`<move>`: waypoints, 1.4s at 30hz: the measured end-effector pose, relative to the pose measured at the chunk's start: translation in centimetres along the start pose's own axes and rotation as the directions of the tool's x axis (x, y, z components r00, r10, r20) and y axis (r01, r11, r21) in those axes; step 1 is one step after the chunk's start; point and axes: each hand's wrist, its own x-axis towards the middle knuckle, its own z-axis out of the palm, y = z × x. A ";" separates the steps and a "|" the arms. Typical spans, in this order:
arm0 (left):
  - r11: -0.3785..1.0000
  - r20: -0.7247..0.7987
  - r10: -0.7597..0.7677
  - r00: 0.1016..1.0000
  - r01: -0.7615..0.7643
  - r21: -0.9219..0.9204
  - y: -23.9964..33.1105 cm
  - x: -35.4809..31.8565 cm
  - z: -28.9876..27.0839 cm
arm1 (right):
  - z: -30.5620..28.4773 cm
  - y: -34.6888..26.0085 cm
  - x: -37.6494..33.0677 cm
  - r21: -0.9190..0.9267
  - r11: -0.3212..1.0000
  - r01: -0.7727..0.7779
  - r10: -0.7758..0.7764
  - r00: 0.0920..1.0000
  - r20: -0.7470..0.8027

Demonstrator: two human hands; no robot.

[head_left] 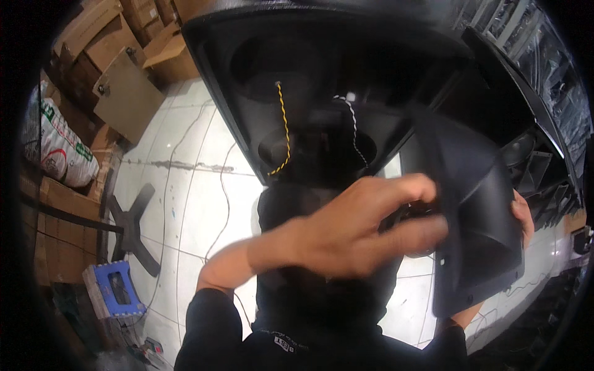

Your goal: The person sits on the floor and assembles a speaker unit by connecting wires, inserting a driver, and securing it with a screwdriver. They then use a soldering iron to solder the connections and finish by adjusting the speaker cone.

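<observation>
A black flared speaker horn [489, 216] stands on edge at the right. My right hand [523, 213] grips it from the far side, and only some fingers show past its edge. My left hand [365, 232] reaches across, smeared by motion, its fingers curled around a dark round part [417, 229] at the horn's back, mostly hidden by them. Ahead is a black speaker cabinet [322, 68] with round openings. From it hang a yellow-and-black twisted wire [286, 127] and a black-and-white twisted wire [354, 127].
Cardboard boxes [93, 37] and a white sack [65, 145] are stacked at the left. A blue step stool [117, 287] and a black crossed-leg base [133, 229] stand on the tiled floor [185, 185], where thin cables run. More black horns [538, 164] lie at the right.
</observation>
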 end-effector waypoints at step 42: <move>0.700 -0.532 -0.517 0.671 0.689 0.189 -8.3 -5.1 -13.2 | 3.8 11.0 7.7 -0.214 0.932 0.294 -0.154 0.852 0.500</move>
